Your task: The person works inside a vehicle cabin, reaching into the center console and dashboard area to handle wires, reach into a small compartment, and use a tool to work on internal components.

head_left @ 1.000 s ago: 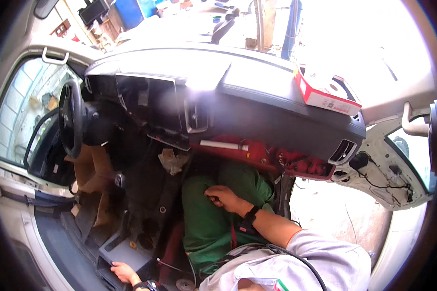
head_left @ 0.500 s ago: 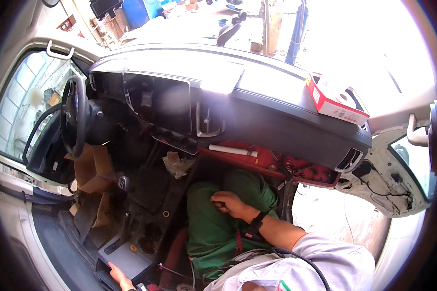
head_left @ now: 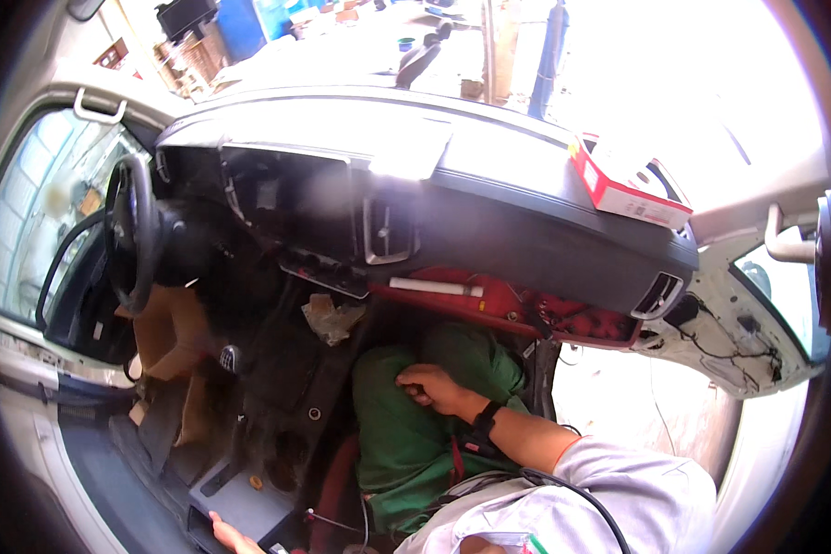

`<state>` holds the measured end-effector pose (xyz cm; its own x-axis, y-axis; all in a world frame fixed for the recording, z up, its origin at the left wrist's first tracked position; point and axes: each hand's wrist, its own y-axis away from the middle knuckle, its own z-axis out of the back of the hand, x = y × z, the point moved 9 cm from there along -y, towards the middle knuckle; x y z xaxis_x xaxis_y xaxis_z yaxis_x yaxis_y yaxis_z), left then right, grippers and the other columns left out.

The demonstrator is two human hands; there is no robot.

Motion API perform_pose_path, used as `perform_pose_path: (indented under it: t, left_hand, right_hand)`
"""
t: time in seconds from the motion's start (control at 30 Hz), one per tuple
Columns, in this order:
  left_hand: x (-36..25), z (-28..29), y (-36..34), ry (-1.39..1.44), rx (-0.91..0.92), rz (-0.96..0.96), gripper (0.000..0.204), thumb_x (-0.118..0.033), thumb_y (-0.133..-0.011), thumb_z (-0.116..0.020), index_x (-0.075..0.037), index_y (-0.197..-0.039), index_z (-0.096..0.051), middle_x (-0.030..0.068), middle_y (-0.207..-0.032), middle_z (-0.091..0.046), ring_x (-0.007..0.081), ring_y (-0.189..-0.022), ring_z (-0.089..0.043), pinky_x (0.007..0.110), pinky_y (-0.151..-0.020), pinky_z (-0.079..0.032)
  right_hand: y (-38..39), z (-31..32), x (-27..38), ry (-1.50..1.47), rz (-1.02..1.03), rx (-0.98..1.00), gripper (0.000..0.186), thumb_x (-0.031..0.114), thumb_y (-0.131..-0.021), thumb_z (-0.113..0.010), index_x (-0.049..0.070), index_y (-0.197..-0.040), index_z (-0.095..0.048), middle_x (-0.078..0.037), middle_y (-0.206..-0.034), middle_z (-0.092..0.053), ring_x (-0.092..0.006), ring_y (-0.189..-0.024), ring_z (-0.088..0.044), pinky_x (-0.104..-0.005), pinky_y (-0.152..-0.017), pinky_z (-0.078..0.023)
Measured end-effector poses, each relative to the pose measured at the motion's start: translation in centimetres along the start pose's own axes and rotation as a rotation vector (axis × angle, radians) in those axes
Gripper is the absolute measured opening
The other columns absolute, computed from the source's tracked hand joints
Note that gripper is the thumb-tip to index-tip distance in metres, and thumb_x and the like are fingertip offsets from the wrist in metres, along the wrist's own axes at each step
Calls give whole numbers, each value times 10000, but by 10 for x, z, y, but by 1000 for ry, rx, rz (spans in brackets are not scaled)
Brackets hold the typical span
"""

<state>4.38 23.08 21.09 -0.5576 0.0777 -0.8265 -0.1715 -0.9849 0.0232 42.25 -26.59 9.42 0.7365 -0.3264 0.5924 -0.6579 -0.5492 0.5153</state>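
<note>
My right hand (head_left: 431, 388) rests on my green-trousered knee (head_left: 383, 383). Its fingers are curled in, and whatever they may hold is hidden. A black band (head_left: 486, 418) circles that wrist. Low on the left, my left hand (head_left: 234, 535) is partly cut off by the picture's rim; its visible fingers are stretched out at the near edge of a flat grey console panel (head_left: 263, 503). A small orange-yellow ring (head_left: 256, 482) lies just beyond it. Over my lap runs a black cable (head_left: 586, 499).
Ahead spans the dashboard (head_left: 526, 222), with a red-and-white open carton (head_left: 632, 198) on top. Below, an open red compartment (head_left: 563, 319) holds a white tube (head_left: 437, 287). The steering wheel (head_left: 138, 235), a cardboard box (head_left: 168, 332) and a clear plastic bag (head_left: 332, 319) are leftward.
The view has shifted slightly, so the cab appears moved a little left and up. My left hand sits slightly lower in the picture; my right hand stays on the knee.
</note>
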Motion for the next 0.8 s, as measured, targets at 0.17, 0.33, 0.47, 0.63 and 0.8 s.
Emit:
perform_pose_path:
  t: [0.17,0.33,0.47,0.63,0.8]
  left_hand:
    - [-8,-2,-3,-587,-236,-86,551,-477,-933,-537,40,-1110,-610,186,-1139,-618,273,-1043,-587,398,-932,-449]
    - [-4,-4,-2,-713,-333,-93,523,-465,-935,-502,33,-1035,-625,198,-1069,-631,302,-981,-606,424,-875,-469]
    - [2,-5,-6,-748,-368,-88,512,-456,-936,-474,28,-974,-636,208,-1012,-642,325,-931,-620,446,-829,-485]
    - [14,-3,-10,-778,-398,-72,514,-445,-937,-439,21,-899,-651,220,-942,-655,355,-870,-639,472,-772,-506]
    - [32,4,-20,-801,-427,-53,532,-434,-938,-404,15,-823,-666,232,-871,-669,384,-808,-657,498,-715,-526]
  right_hand:
    - [2,2,-2,54,-16,-33,149,206,-917,-645,58,-917,-626,17,-697,-489,-59,-514,-374,-221,-428,-251]
    - [5,4,2,37,-1,4,163,247,-911,-661,86,-908,-633,24,-692,-492,-64,-514,-379,-241,-440,-257]
    - [5,1,1,47,-13,18,174,284,-902,-673,113,-896,-641,24,-678,-490,-75,-515,-381,-263,-450,-262]
    - [1,5,-5,39,0,31,184,286,-900,-672,107,-870,-640,22,-670,-485,-75,-515,-376,-266,-452,-254]
    - [6,3,1,15,22,25,167,229,-903,-666,66,-924,-643,18,-688,-483,-61,-501,-364,-231,-427,-243]
